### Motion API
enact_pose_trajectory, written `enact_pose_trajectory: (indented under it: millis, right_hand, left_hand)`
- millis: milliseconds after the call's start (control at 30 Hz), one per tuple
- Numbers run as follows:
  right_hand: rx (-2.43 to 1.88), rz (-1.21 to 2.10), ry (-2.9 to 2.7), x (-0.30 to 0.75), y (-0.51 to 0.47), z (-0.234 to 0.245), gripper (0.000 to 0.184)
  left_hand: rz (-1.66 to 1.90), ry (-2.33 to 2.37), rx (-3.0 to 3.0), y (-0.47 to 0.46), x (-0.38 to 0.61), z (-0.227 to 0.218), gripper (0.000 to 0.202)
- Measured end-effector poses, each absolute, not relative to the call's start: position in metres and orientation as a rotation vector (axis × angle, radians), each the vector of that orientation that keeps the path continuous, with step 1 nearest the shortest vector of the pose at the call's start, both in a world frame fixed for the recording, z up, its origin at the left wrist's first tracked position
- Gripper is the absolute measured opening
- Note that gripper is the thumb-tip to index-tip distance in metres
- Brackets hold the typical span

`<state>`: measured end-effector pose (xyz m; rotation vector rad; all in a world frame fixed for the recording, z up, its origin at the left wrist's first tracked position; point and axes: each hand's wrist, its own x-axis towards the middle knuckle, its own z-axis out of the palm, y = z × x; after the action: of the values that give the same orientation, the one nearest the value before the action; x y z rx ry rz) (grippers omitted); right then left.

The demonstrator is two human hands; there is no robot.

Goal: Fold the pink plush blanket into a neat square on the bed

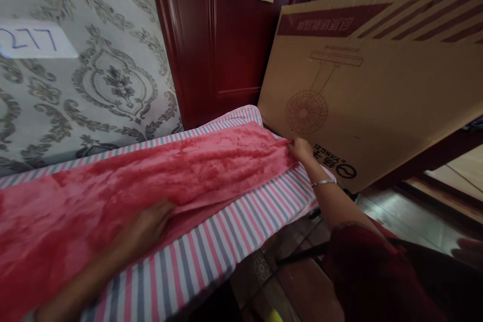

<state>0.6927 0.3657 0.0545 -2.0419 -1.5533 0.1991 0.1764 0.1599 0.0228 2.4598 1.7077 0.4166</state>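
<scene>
A red plush blanket lies lengthwise over a long, narrow board with a pink, grey and white striped cover. At the blanket's far right end, my right hand is closed on its bunched corner, pulling creases into the pile. My left hand is at the near edge, its fingers closed around the fabric; their tips are partly hidden by the blanket. Between the two hands the near edge is folded over on itself. A bracelet circles my right wrist.
A large cardboard box with a fan drawing leans beyond the board's right end. Behind are a dark red door and a patterned wall with a paper marked 277. A tiled floor lies below.
</scene>
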Motion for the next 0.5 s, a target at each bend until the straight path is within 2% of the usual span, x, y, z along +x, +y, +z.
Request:
enact_pose_trajectory:
  millis: [67,167,233,333,500]
  right_hand:
    - [-1.984,0.242,-1.530,0.689,0.386,0.074,0.014]
    - [-1.810,0.240,-1.497,0.684,0.412,0.103,0.029]
    - [-1.719,0.228,-1.477,0.683,0.419,0.109,0.035]
    - [-1.730,0.265,-1.475,0.683,0.410,0.090,0.027]
    - [-1.902,0.318,-1.473,0.690,0.380,0.034,0.018]
  left_hand:
    - [0.547,1.793,2.328,0.174,0.172,0.050,0.042]
    - [0.786,1.889,2.283,0.189,0.156,0.089,0.048]
    - [0.825,1.880,2.341,0.188,0.146,0.099,0.049]
    - [0.703,1.904,2.478,0.173,0.147,0.085,0.044]
    - [0.325,1.722,2.620,0.149,0.172,0.031,0.042]
